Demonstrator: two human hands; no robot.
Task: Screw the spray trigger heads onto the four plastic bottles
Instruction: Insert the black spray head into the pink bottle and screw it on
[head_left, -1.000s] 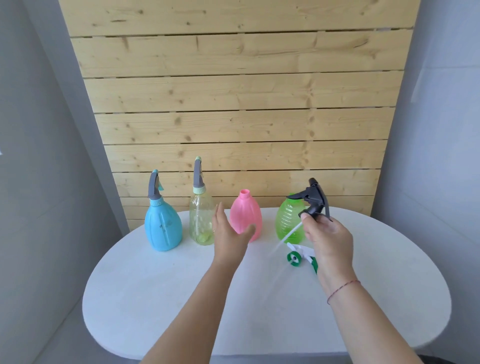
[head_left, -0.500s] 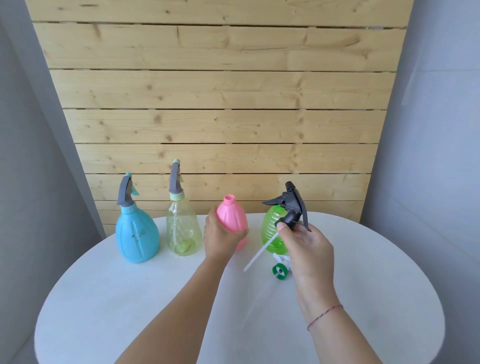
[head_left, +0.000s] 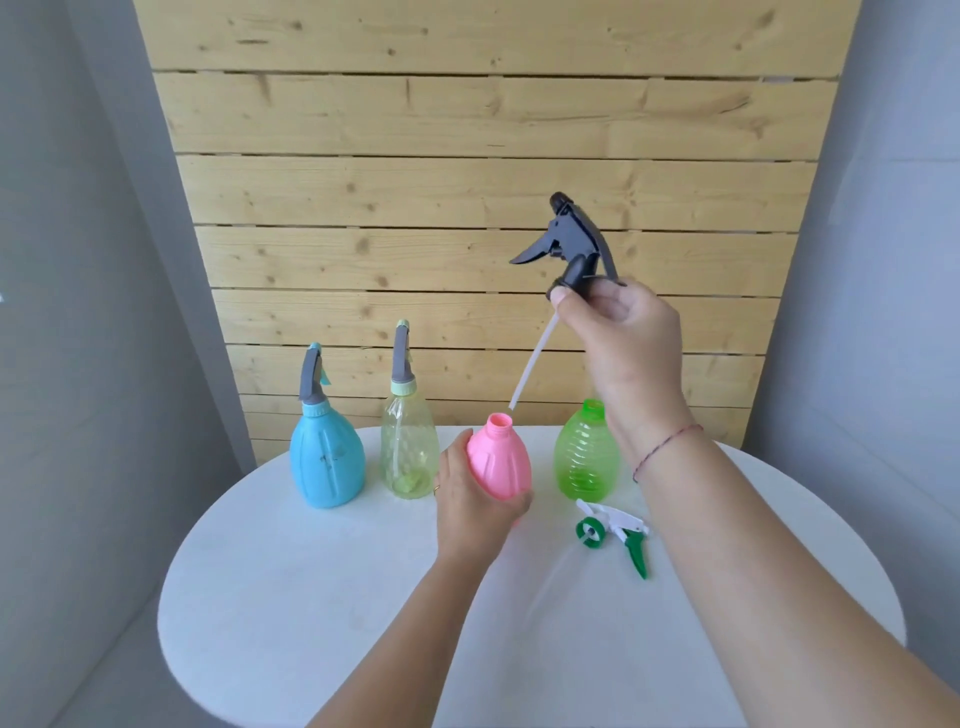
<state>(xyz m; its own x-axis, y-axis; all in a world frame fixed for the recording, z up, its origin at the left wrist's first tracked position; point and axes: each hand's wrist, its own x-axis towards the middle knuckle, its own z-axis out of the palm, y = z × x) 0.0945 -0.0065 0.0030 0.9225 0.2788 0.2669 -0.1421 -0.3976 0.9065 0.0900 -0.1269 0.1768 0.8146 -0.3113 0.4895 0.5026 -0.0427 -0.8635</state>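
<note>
i see left hand (head_left: 470, 506) wrapped around the pink bottle (head_left: 500, 457) on the table (head_left: 322, 597). right hand (head_left: 626, 332) pinches the black trigger head (head_left: 569, 244), its tube tip just above the open neck.

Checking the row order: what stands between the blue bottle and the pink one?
The clear yellowish bottle, trigger head already on, stands between the blue bottle and the pink bottle, in the head view.

Round white table (head_left: 291, 613) before a pale wooden plank wall (head_left: 488, 171), flanked by grey, perhaps painted, walls (head_left: 78, 312).
</note>
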